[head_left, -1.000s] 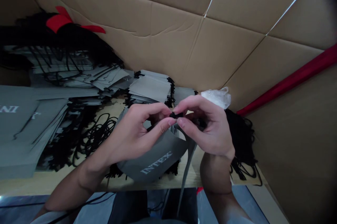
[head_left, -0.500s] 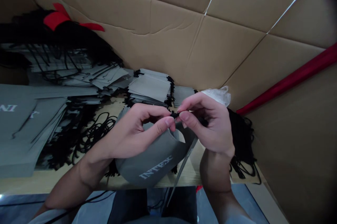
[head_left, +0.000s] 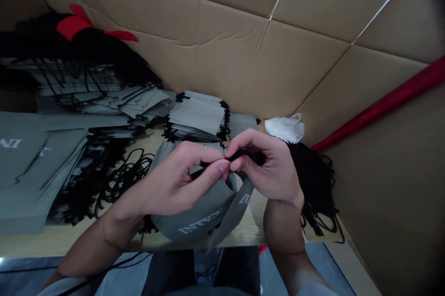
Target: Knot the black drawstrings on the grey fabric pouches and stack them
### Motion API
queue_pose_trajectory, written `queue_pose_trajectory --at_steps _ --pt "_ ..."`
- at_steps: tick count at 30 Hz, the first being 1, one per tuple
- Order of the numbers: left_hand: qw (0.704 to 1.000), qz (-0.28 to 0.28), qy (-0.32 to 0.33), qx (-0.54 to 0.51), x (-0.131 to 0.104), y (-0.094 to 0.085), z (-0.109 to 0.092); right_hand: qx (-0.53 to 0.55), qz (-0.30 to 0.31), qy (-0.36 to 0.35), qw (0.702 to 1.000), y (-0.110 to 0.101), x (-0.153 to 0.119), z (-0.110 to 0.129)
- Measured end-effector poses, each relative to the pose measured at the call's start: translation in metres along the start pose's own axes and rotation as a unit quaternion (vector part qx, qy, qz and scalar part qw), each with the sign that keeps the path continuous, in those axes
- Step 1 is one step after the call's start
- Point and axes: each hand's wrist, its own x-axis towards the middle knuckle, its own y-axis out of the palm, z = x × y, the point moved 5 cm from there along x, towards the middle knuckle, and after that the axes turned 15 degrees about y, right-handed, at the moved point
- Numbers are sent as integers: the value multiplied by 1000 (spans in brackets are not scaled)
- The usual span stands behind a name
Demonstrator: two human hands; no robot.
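Note:
Over the front of the table, my left hand (head_left: pixel 184 178) and my right hand (head_left: pixel 274 171) meet fingertip to fingertip, each closed in a pinch. A black cord (head_left: pixel 245 153) runs between the thumb and forefinger of my right hand. Its end at my left fingertips is mostly covered by them. Just below hangs a grey fabric pouch (head_left: pixel 198 212) with white INTEX lettering, its upper edge curved open under my left thumb. Another grey printed piece (head_left: pixel 234 212) slants down beneath my right hand.
Stacks of grey pouches (head_left: pixel 198 113) with black cord ends stand behind my hands; larger piles (head_left: pixel 31 161) fill the left. Loose black cords (head_left: pixel 123 175) lie beside them. At right are a black cord bundle (head_left: pixel 314 185) and a clear plastic bag (head_left: pixel 285 128). Cardboard walls (head_left: pixel 225 55) enclose the table.
My fingertips have come together, covering the short black piece that showed between them. My right hand has shifted slightly left and down, and the grey piece beneath it has turned, showing its lettering.

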Motion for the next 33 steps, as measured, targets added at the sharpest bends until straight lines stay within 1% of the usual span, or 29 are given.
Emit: queue_pose_trajectory --at_steps 3,5,8,10,11,12,14,15,16,17,19,21,22,23,24,25,26,28,29,30,32,33 --pt "1000 11 19 16 -2 0 -8 22 10 -12 1000 8 0 0" --pt "1000 15 16 12 -5 2 -14 24 -8 -27 999 13 -1 3" --pt "999 -19 -2 25 -9 0 -21 -2 -65 -12 998 11 -3 7" --pt "996 -60 -18 65 -13 -5 -23 -32 -76 34 996 4 -5 8" --pt "991 -94 -25 91 -15 -9 -23 -52 -60 62 995 0 -6 8" --pt "983 -135 -33 118 -17 -15 -22 -74 -29 93 992 -3 -7 7" --pt "958 -225 -61 166 -23 -26 -18 -133 53 142 979 -5 -12 4" --pt "945 -262 -75 183 -27 -31 -16 -163 84 164 969 -6 -15 0" --pt "934 -286 -89 194 -30 -33 -13 -185 102 181 961 -7 -18 -3" --pt "929 -296 -103 195 -34 -34 -11 -197 106 197 954 -8 -22 -7" --pt "933 -293 -139 158 -44 -30 -7 -188 86 231 951 -11 -29 -16" --pt "943 -260 -198 58 -60 -17 -3 -158 58 269 948 -15 -39 -25" --pt "947 -222 -232 -8 -70 -6 -2 -145 45 290 945 -17 -45 -30" --pt "944 -189 -259 -70 -81 6 -2 -132 35 313 940 -20 -51 -35" --pt "940 -156 -280 -114 -94 19 -3 -119 24 334 935 -24 -58 -40" --pt "936 -127 -300 -132 -106 30 -4 -108 13 353 929 -27 -65 -45" --pt "933 -114 -316 -128 -119 39 -5 -100 3 367 925 -31 -72 -49" --pt "915 -135 -360 -124 -143 53 -3 -97 0 380 920 -34 -84 -59" --pt "905 -141 -381 -127 -152 58 -2 -104 20 385 917 -32 -89 -64" --pt "902 -143 -389 -120 -159 62 -1 -111 46 388 914 -28 -93 -69" --pt "905 -150 -389 -90 -168 61 1 -122 82 387 910 -19 -98 -77" --pt "909 -157 -381 -65 -169 57 2 -126 81 383 912 -15 -98 -79"
